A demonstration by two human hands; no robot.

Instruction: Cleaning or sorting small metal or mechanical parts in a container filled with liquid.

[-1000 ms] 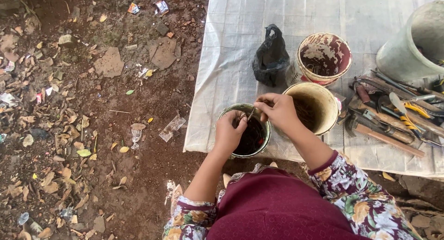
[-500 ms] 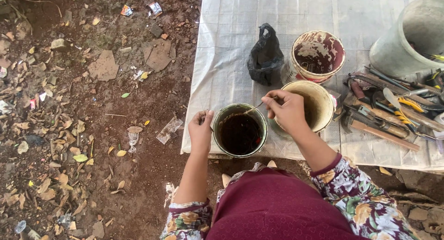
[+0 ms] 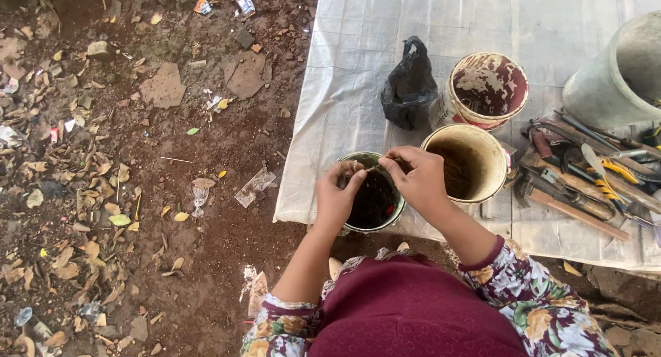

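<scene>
A small green tin [image 3: 372,203] with dark liquid stands at the near edge of a white sheet [image 3: 358,88]. Both hands hover over it. My left hand [image 3: 337,192] and my right hand [image 3: 416,179] pinch the two ends of a thin stick [image 3: 372,168] held just above the tin's rim. My fingers are closed on it. Right of the tin stands a cream bucket [image 3: 469,161] with a dark inside.
A black plastic bag [image 3: 409,85] and a stained white-and-red bucket [image 3: 487,88] sit behind. A pile of hand tools [image 3: 585,174] lies at the right, beside a large grey bucket [image 3: 620,75]. Bare soil with dry leaves and litter [image 3: 124,157] lies left.
My left hand left the tin's left rim and came in to meet my right hand over the tin. Both now pinch the thin stick.
</scene>
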